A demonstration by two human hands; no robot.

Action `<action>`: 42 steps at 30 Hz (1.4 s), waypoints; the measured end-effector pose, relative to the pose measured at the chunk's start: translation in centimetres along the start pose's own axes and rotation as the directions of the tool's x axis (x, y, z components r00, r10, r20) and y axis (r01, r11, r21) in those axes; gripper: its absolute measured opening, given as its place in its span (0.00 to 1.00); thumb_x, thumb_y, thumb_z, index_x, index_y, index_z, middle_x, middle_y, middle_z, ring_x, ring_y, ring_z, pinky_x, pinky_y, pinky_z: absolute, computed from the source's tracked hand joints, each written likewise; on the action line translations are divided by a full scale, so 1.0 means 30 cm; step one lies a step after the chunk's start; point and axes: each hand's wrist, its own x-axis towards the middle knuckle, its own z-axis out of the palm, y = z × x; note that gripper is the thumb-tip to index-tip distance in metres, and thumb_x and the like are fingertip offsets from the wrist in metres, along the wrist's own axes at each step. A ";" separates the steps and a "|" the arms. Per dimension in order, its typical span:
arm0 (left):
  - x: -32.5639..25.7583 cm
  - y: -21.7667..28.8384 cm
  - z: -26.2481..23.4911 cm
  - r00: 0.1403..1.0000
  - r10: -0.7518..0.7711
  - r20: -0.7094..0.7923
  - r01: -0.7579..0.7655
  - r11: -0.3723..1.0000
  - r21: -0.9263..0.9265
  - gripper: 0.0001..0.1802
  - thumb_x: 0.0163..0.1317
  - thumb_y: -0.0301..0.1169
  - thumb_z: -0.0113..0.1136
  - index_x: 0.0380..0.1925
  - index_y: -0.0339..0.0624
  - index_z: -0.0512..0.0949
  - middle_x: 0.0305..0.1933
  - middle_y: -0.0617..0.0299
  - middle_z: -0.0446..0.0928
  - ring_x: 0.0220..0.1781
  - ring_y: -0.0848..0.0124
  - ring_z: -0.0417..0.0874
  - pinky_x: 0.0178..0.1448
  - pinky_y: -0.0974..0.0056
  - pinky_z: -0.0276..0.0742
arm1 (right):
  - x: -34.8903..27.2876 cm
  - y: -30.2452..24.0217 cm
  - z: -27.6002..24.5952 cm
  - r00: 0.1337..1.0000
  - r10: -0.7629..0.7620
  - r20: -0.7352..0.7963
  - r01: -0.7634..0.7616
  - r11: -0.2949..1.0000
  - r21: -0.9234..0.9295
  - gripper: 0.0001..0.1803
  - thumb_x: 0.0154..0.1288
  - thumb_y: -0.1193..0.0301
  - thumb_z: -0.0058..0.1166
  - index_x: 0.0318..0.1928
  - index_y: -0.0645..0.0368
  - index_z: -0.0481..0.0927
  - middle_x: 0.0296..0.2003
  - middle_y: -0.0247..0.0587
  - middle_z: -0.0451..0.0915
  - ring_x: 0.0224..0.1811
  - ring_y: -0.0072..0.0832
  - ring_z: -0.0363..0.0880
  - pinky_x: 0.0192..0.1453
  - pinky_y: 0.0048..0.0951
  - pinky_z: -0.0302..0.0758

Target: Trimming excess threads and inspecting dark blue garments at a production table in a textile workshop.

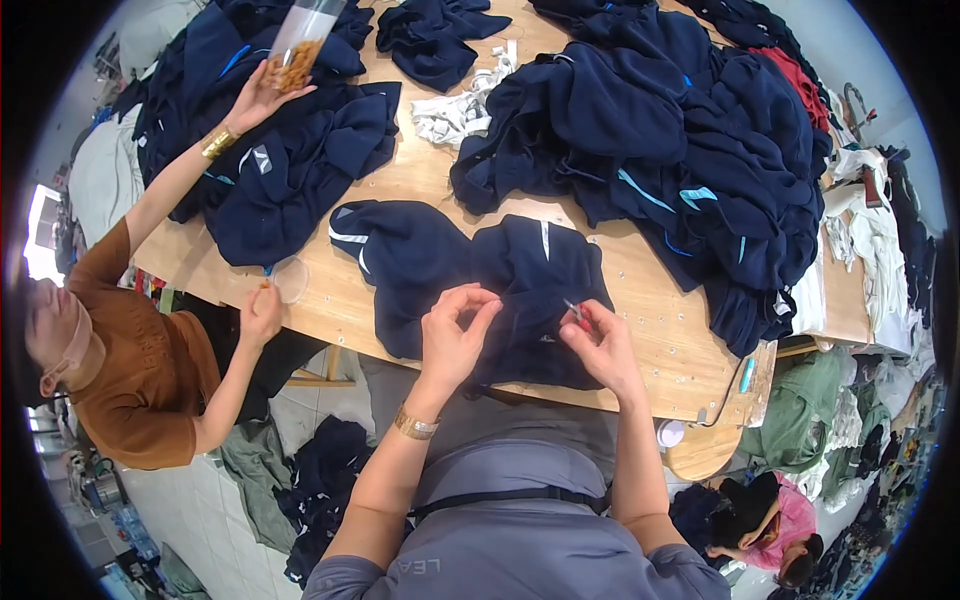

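Navy garment, one, on wooden table, between two bare hands

Clock centred on the garment; person at six o'clock.

Navy garment: laid flat, lightly rumpled, on the wooden table; white stripes at ten and one o'clock. Long axis roughly ten to four o'clock.

Left hand: over the near part, about six o'clock; the nearer hand to the garment's middle. Thumb and forefinger brought together in a ring; whether a thread lies between them cannot be told.

Right hand: at four o'clock, by the garment's edge; fingers closed around small red-handled snips, tip toward ten o'clock. From this hand, the bulk of the garment lies at nine to ten o'clock.

Containers: clear container, one, at eleven o'clock, tilted, holding orange-brown pieces in its lower end; gripped by a co-worker's raised hand. Clear round disc, possibly a lid, at nine o'clock, beside the co-worker's lower hand.

Surrounding stock: navy piles at ten o'clock and one o'clock; white scraps at twelve.
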 end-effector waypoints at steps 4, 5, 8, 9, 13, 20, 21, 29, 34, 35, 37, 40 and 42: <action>0.005 0.001 -0.011 0.999 -0.030 0.018 0.030 0.999 -0.040 0.06 0.56 0.26 0.60 0.31 0.34 0.77 0.29 0.61 0.79 0.35 0.75 0.80 0.43 0.72 0.73 | 0.037 -0.038 0.004 0.999 -0.048 0.010 0.049 0.949 -0.311 0.18 0.62 0.57 0.51 0.30 0.62 0.71 0.17 0.46 0.72 0.19 0.39 0.72 0.26 0.32 0.67; 0.005 0.011 -0.014 1.000 0.005 -0.006 -0.004 0.999 0.047 0.06 0.55 0.26 0.60 0.32 0.35 0.77 0.29 0.60 0.79 0.36 0.73 0.80 0.43 0.71 0.73 | 0.052 -0.042 0.012 0.999 -0.052 0.010 0.052 0.949 -0.310 0.18 0.62 0.57 0.51 0.30 0.62 0.71 0.17 0.46 0.72 0.19 0.39 0.72 0.26 0.32 0.67; 0.002 0.011 -0.024 0.989 0.147 0.005 -0.144 0.964 0.222 0.07 0.54 0.27 0.60 0.34 0.39 0.78 0.34 0.58 0.78 0.40 0.66 0.78 0.45 0.66 0.71 | 0.097 -0.044 0.026 0.971 -0.231 0.053 0.223 0.814 -0.536 0.20 0.62 0.55 0.51 0.29 0.62 0.69 0.20 0.51 0.74 0.26 0.50 0.75 0.28 0.40 0.69; 0.003 0.010 -0.026 0.968 0.248 0.048 -0.250 0.920 0.303 0.07 0.54 0.28 0.60 0.34 0.42 0.78 0.37 0.56 0.78 0.43 0.61 0.77 0.48 0.62 0.70 | 0.111 -0.045 0.029 0.970 -0.235 0.055 0.227 0.812 -0.537 0.20 0.62 0.55 0.51 0.29 0.62 0.69 0.20 0.51 0.74 0.26 0.50 0.75 0.28 0.40 0.69; -0.018 -0.014 -0.004 0.952 0.271 0.145 -0.299 0.715 0.632 0.14 0.55 0.32 0.59 0.40 0.40 0.76 0.39 0.54 0.75 0.47 0.58 0.72 0.48 0.57 0.66 | 0.131 -0.052 0.065 0.980 -0.199 0.008 0.186 0.899 -0.396 0.19 0.66 0.57 0.46 0.31 0.62 0.66 0.18 0.50 0.72 0.22 0.47 0.74 0.25 0.36 0.68; 0.011 0.020 -0.021 0.973 0.128 0.193 -0.206 0.856 0.474 0.08 0.56 0.33 0.57 0.30 0.40 0.72 0.34 0.54 0.74 0.43 0.58 0.72 0.47 0.57 0.64 | 0.039 0.009 0.172 0.997 -0.069 -0.030 0.055 0.944 -0.327 0.32 0.45 0.56 0.68 0.34 0.62 0.60 0.17 0.39 0.71 0.19 0.37 0.74 0.24 0.32 0.71; 0.015 0.028 -0.030 0.976 0.120 0.181 -0.182 0.907 0.379 0.08 0.57 0.32 0.56 0.30 0.40 0.72 0.33 0.54 0.74 0.41 0.57 0.72 0.46 0.57 0.65 | 0.017 -0.001 0.175 1.000 -0.002 -0.005 0.000 0.961 -0.277 0.29 0.46 0.60 0.68 0.34 0.62 0.60 0.20 0.41 0.73 0.20 0.39 0.75 0.27 0.32 0.72; 0.037 -0.009 -0.058 0.975 0.006 0.222 0.082 0.920 -0.383 0.10 0.68 0.35 0.45 0.32 0.40 0.67 0.29 0.72 0.62 0.33 0.83 0.59 0.39 0.76 0.59 | 0.021 -0.024 0.134 0.992 0.071 0.102 -0.116 0.819 0.562 0.17 0.56 0.84 0.52 0.33 0.57 0.55 0.31 0.41 0.72 0.22 0.22 0.77 0.23 0.19 0.73; 0.027 0.082 -0.077 0.929 -0.175 0.327 0.365 0.590 -0.720 0.05 0.67 0.32 0.47 0.31 0.47 0.68 0.30 0.76 0.62 0.34 0.86 0.61 0.40 0.79 0.57 | 0.055 0.009 0.015 0.985 0.109 -0.132 -0.035 0.882 0.469 0.17 0.56 0.83 0.52 0.32 0.55 0.56 0.32 0.39 0.73 0.16 0.19 0.71 0.17 0.17 0.66; 0.028 0.079 -0.074 0.929 -0.170 0.329 0.364 0.591 -0.720 0.05 0.67 0.32 0.47 0.31 0.47 0.68 0.30 0.76 0.62 0.34 0.86 0.61 0.40 0.79 0.57 | 0.062 0.030 0.005 0.976 0.126 -0.177 -0.038 0.899 0.436 0.15 0.57 0.82 0.52 0.33 0.56 0.58 0.32 0.39 0.73 0.17 0.19 0.71 0.18 0.18 0.66; 0.027 0.066 -0.071 0.939 -0.153 0.309 0.336 0.603 -0.723 0.05 0.67 0.32 0.47 0.31 0.46 0.68 0.29 0.76 0.62 0.33 0.87 0.60 0.39 0.80 0.56 | 0.060 0.043 0.011 0.949 0.108 -0.297 -0.025 0.962 0.272 0.11 0.58 0.80 0.52 0.35 0.58 0.62 0.31 0.37 0.72 0.22 0.21 0.71 0.24 0.19 0.68; 0.023 0.062 -0.054 0.975 -0.081 0.205 0.197 0.735 -0.649 0.06 0.68 0.32 0.46 0.31 0.45 0.67 0.29 0.76 0.61 0.33 0.87 0.59 0.39 0.79 0.56 | 0.028 0.015 0.028 0.772 -0.354 -0.529 0.040 0.857 -0.514 0.16 0.55 0.76 0.57 0.40 0.62 0.64 0.30 0.37 0.69 0.33 0.23 0.68 0.39 0.23 0.66; 0.021 0.058 -0.043 0.982 -0.047 0.184 0.152 0.777 -0.611 0.07 0.68 0.32 0.46 0.31 0.44 0.67 0.29 0.75 0.61 0.33 0.86 0.59 0.38 0.79 0.56 | 0.009 -0.069 0.064 0.846 -0.258 -0.466 0.154 0.956 -0.250 0.17 0.54 0.73 0.60 0.38 0.62 0.64 0.27 0.38 0.70 0.29 0.25 0.71 0.35 0.25 0.68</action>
